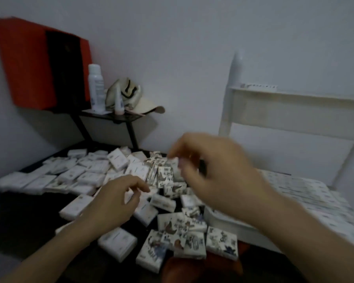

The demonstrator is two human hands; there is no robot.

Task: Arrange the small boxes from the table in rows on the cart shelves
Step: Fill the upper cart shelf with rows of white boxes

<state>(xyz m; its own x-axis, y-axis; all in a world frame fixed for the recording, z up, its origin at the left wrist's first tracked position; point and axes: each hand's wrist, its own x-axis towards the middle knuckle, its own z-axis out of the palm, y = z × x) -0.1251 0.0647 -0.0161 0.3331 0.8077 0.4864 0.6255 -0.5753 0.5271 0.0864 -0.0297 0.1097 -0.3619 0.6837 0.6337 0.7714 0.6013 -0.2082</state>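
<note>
Where the boxes must go: white cart [274, 111], to the right of and beyond the right hand. Its lower shelf [307, 193] looks lined with rows already, though blur leaves that unsure.
Tabletop [18, 217]: dark, under and left of both hands.
Small boxes [90, 176]: a loose heap, the plain white ones beyond the left hand.
Printed boxes [182, 227]: between and below the two hands, several tilted on one another.
Right hand [219, 170]: raised over the heap, fingers bent toward the pile. Blur hides whether they pinch a box, so I cannot tell.
Left hand [108, 203]: low over the white boxes, fingers loosely curled, nothing visibly held.
Risk: pulling one box from the leaning pile could topple its neighbours, perhaps off the near edge. A hasty, loose pinch could drop the box short of the shelf or knock laid rows askew.
</note>
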